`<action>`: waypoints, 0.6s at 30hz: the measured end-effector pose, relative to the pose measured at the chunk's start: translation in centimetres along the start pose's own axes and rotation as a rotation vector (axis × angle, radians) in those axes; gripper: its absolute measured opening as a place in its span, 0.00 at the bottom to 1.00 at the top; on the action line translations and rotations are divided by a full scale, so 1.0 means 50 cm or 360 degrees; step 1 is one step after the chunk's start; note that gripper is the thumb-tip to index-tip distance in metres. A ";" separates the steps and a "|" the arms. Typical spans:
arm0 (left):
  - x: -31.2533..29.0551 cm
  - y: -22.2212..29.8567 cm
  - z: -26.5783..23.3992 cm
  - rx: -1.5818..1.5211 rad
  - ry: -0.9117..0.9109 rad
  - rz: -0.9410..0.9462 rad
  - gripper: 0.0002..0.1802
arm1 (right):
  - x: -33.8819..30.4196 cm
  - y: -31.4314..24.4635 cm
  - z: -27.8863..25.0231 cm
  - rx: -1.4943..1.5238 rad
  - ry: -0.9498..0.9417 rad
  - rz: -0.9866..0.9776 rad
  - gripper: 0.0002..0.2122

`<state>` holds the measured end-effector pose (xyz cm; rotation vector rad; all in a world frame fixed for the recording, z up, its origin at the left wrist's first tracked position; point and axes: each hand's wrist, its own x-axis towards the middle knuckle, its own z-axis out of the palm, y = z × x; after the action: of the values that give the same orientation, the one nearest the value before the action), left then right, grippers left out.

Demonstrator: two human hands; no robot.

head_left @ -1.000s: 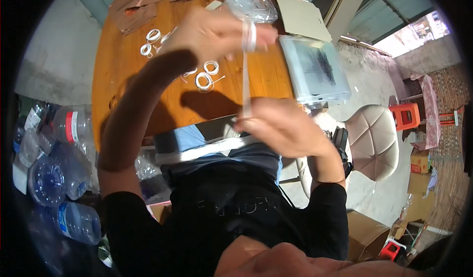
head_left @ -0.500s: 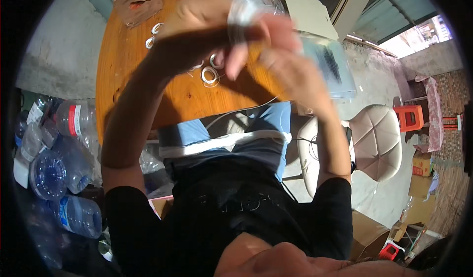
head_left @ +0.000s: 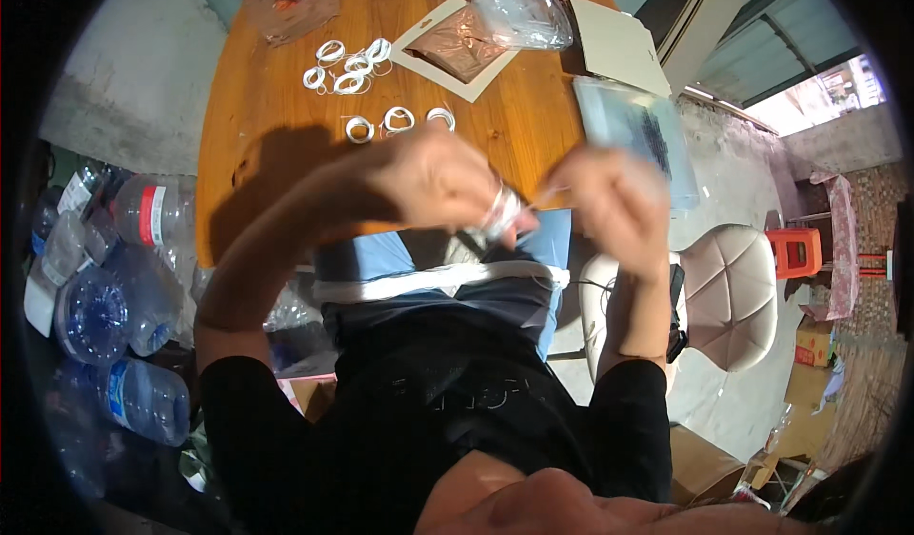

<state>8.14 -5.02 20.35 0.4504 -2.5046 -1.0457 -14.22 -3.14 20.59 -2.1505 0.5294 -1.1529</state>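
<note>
My left hand (head_left: pixel 443 181) is closed on a small coil of white cord (head_left: pixel 502 211), held just over the table's near edge. To its right, my right hand (head_left: pixel 614 202) is smeared by motion, its fingers curled in a pinch; a thin light strand appears to run from the coil toward them. Beyond my left hand, a short row of finished-looking white coils (head_left: pixel 359 129) lies on the wooden table (head_left: pixel 276 97). Farther back sits a group of several more coils (head_left: pixel 350 82). Part of the row's right end is covered by my left hand.
A brown packet on a cream card (head_left: pixel 476 86) lies at the back, with a clear plastic bag (head_left: pixel 524 7) beside it. Clear plastic sheets (head_left: pixel 628 135) overhang the right edge. Large plastic bottles (head_left: pixel 143 406) crowd the left; a cream chair (head_left: pixel 728 297) stands at the right.
Both hands have come down and nearer to my body, from over the table's back to its front edge, and moved apart sideways. The coils and brown packet behind them now show.
</note>
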 end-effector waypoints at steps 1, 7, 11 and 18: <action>0.004 -0.005 0.019 -0.0178 0.0223 0.0501 0.10 | 0.015 0.005 -0.017 -0.0303 0.0027 0.0093 0.05; -0.049 -0.048 0.051 0.0744 0.0490 0.0456 0.10 | -0.036 -0.012 0.076 -0.0185 -0.0725 -0.0082 0.04; -0.064 0.025 0.092 -0.0189 0.0383 0.0167 0.13 | -0.023 0.051 0.043 -0.0306 -0.0169 0.0042 0.05; -0.080 -0.011 0.113 0.0299 0.0395 0.0331 0.09 | -0.039 -0.002 0.059 -0.0405 -0.0371 -0.0206 0.03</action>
<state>9.07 -0.25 15.40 0.3402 -2.3736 -0.6375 -12.78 -0.89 18.26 -2.5308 0.4575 -0.9233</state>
